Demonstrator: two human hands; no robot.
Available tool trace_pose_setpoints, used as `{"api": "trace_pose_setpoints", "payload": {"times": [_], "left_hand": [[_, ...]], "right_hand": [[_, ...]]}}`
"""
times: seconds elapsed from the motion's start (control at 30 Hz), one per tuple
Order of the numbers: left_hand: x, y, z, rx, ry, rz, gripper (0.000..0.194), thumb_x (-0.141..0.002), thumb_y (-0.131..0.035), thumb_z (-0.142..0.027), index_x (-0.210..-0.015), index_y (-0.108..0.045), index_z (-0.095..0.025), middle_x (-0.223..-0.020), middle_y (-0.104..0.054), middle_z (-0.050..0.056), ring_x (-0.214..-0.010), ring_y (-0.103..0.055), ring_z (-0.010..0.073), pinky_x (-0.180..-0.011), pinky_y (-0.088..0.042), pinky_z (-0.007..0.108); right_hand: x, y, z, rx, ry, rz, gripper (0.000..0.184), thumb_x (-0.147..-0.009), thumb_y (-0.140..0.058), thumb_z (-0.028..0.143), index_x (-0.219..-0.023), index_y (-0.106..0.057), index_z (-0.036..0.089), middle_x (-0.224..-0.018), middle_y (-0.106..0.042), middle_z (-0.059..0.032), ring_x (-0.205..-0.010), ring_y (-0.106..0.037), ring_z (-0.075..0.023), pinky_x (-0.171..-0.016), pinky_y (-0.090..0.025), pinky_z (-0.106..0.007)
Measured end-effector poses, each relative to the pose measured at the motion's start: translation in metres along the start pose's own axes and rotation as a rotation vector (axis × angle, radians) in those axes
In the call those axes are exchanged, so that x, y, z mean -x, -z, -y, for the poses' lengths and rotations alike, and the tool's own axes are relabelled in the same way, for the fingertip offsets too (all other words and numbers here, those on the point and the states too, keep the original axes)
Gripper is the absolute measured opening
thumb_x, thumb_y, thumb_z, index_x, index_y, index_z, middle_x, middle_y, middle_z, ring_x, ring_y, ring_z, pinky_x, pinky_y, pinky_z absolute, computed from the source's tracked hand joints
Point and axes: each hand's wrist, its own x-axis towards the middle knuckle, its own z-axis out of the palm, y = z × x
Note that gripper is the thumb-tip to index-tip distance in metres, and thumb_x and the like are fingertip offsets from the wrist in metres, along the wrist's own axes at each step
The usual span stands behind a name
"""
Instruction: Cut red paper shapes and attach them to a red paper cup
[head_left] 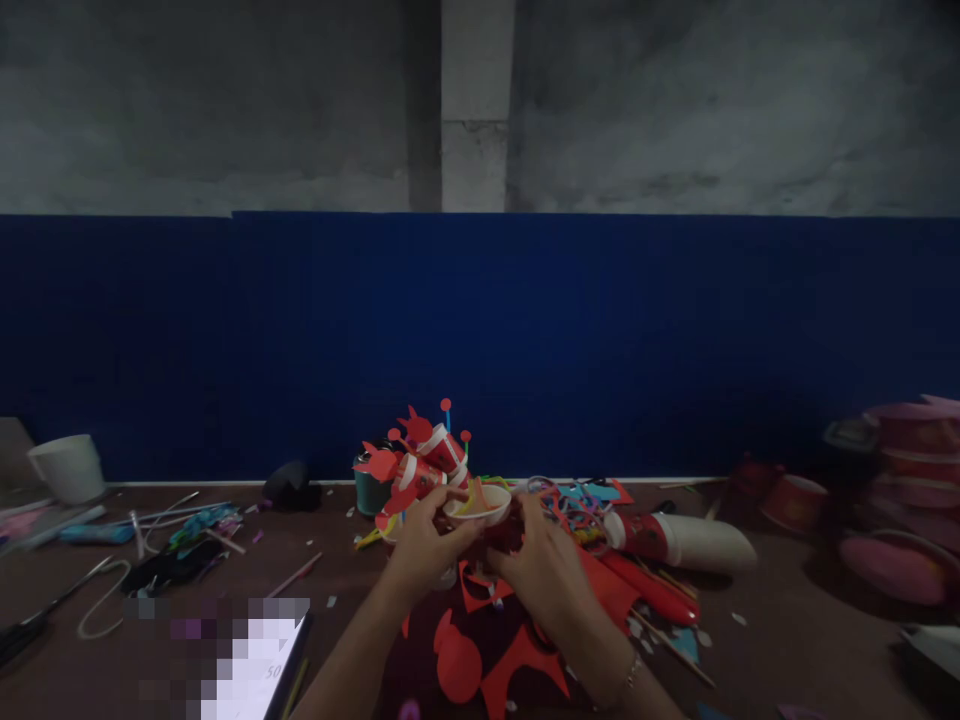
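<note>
A paper cup (493,512) with a white rim is tipped so that its mouth faces me, with yellow and orange strips inside. My left hand (431,540) grips its left side, thumb along the front. On the right side, my right hand (541,555) curves its fingers and thumb round the cup; the exact contact is partly hidden. Just behind my left hand, red paper cups (442,450) with red cut-out shapes lean in a heap. Below my hands lie a red rounded cut-out (457,660) and a red paper offcut (525,672).
A stack of paper cups (682,543) lies on its side to the right, beside a shiny red tube (664,590). Coloured pipe cleaners and scraps spread behind. At left are a white mug (69,468), scissors (45,610) and a lit phone (259,665). A blue panel (480,330) backs the table.
</note>
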Motion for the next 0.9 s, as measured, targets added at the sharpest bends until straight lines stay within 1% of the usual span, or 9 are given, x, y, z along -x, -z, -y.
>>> {"api": "trace_pose_setpoints", "payload": {"times": [0.1, 0.23, 0.37, 0.47, 0.57, 0.63, 0.73, 0.83, 0.9], "left_hand": [[-0.001, 0.003, 0.003, -0.031, -0.03, 0.02, 0.033, -0.066, -0.066, -0.028, -0.095, -0.057, -0.017, -0.087, -0.066, 0.006, -0.074, -0.063, 0.0206, -0.063, -0.048, 0.028], [0.001, 0.005, 0.004, 0.046, -0.088, 0.159, 0.046, -0.066, -0.068, -0.025, -0.108, -0.051, -0.019, -0.102, -0.065, 0.008, -0.089, -0.063, 0.0222, -0.074, -0.049, 0.03], [0.006, 0.004, 0.003, 0.037, -0.116, 0.305, 0.063, -0.064, -0.07, -0.024, -0.121, -0.042, -0.02, -0.104, -0.064, 0.009, -0.09, -0.063, 0.0229, -0.077, -0.049, 0.033], [0.009, 0.003, 0.003, -0.01, -0.149, 0.369, 0.067, -0.064, -0.068, -0.019, -0.125, -0.04, -0.02, -0.109, -0.063, 0.01, -0.096, -0.061, 0.0235, -0.083, -0.048, 0.035], [0.01, 0.002, 0.003, -0.076, -0.174, 0.429, 0.07, -0.065, -0.064, -0.016, -0.13, -0.037, -0.023, -0.116, -0.061, 0.01, -0.098, -0.061, 0.0229, -0.084, -0.048, 0.035], [0.01, 0.001, 0.003, -0.181, -0.255, 0.35, 0.071, -0.065, -0.066, -0.018, -0.13, -0.038, -0.023, -0.124, -0.055, 0.011, -0.109, -0.055, 0.0261, -0.091, -0.044, 0.04], [0.01, -0.003, 0.003, -0.392, -0.467, 0.034, 0.069, -0.066, -0.069, -0.027, -0.129, -0.04, -0.022, -0.133, -0.045, 0.013, -0.125, -0.037, 0.0314, -0.102, -0.03, 0.05], [0.013, -0.012, 0.007, -0.502, -0.57, -0.213, 0.047, -0.07, -0.066, -0.033, -0.113, -0.051, -0.019, -0.116, -0.056, 0.013, -0.114, -0.046, 0.0305, -0.097, -0.035, 0.049], [0.015, -0.022, 0.014, -0.531, -0.517, -0.269, 0.039, -0.07, -0.067, -0.034, -0.102, -0.054, -0.017, -0.103, -0.059, 0.013, -0.102, -0.053, 0.0304, -0.088, -0.042, 0.046]], "right_hand": [[0.001, 0.006, -0.001, 0.118, -0.022, 0.022, 0.047, -0.066, -0.068, 0.03, -0.108, -0.05, 0.02, -0.08, -0.069, -0.0066, -0.075, -0.064, -0.026, -0.058, -0.038, -0.028], [-0.001, 0.021, -0.003, 0.161, 0.054, 0.024, 0.036, -0.075, -0.058, 0.031, -0.109, -0.057, 0.021, -0.063, -0.064, -0.0008, -0.057, -0.059, -0.0194, -0.055, -0.037, -0.028], [-0.005, 0.031, -0.003, 0.075, 0.213, -0.049, 0.022, -0.072, -0.059, 0.023, -0.093, -0.066, 0.022, -0.085, -0.068, -0.0036, -0.077, -0.06, -0.02, -0.069, -0.043, -0.03], [-0.007, 0.031, -0.002, -0.021, 0.224, 0.099, 0.016, -0.067, -0.057, 0.012, -0.073, -0.068, 0.022, -0.077, -0.069, -0.0009, -0.075, -0.059, -0.0188, -0.068, -0.043, -0.028], [-0.009, 0.03, -0.004, -0.106, 0.174, 0.225, 0.018, -0.067, -0.053, 0.01, -0.065, -0.067, 0.02, -0.066, -0.066, 0.0006, -0.065, -0.059, -0.0162, -0.06, -0.043, -0.025], [-0.012, 0.029, -0.007, -0.145, 0.153, 0.202, 0.017, -0.066, -0.052, 0.01, -0.065, -0.066, 0.019, -0.065, -0.066, 0.0007, -0.064, -0.058, -0.0156, -0.059, -0.043, -0.025], [-0.018, 0.029, -0.012, -0.199, 0.099, 0.042, 0.013, -0.066, -0.051, 0.014, -0.065, -0.063, 0.018, -0.063, -0.064, 0.0, -0.062, -0.058, -0.0154, -0.058, -0.043, -0.024], [-0.021, 0.031, -0.014, -0.268, -0.002, -0.12, 0.01, -0.069, -0.052, 0.021, -0.067, -0.061, 0.017, -0.061, -0.063, -0.0009, -0.058, -0.057, -0.0154, -0.054, -0.042, -0.024], [-0.022, 0.033, -0.015, -0.306, -0.048, -0.162, 0.01, -0.069, -0.054, 0.025, -0.067, -0.059, 0.017, -0.06, -0.062, -0.0012, -0.056, -0.056, -0.0151, -0.052, -0.042, -0.024]]}}
